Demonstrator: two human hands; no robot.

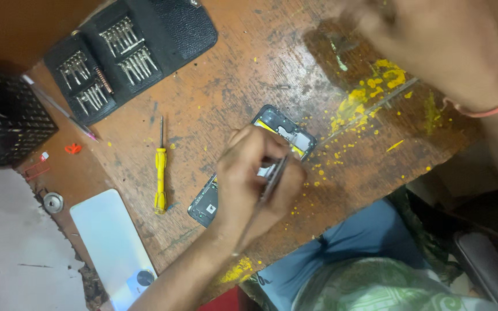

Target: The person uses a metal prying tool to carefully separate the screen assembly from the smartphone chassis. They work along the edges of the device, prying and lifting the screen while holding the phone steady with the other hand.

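An opened phone [283,128] with its back removed lies on a worn wooden table [231,75]. My left hand [255,181] rests over the phone's middle and grips metal tweezers [273,181], with the tips pointing into the phone's insides. My right hand [427,40] is blurred at the top right, above the table and away from the phone. A thin orange band [491,109] circles its wrist. I cannot make out whether that hand holds anything.
A yellow screwdriver [160,173] lies left of the phone. A black open case of screwdriver bits [128,52] sits at the top left, beside a black crate [1,115]. A pale phone back cover [113,247] lies at the lower left. Yellow paint specks [370,92] dot the wood.
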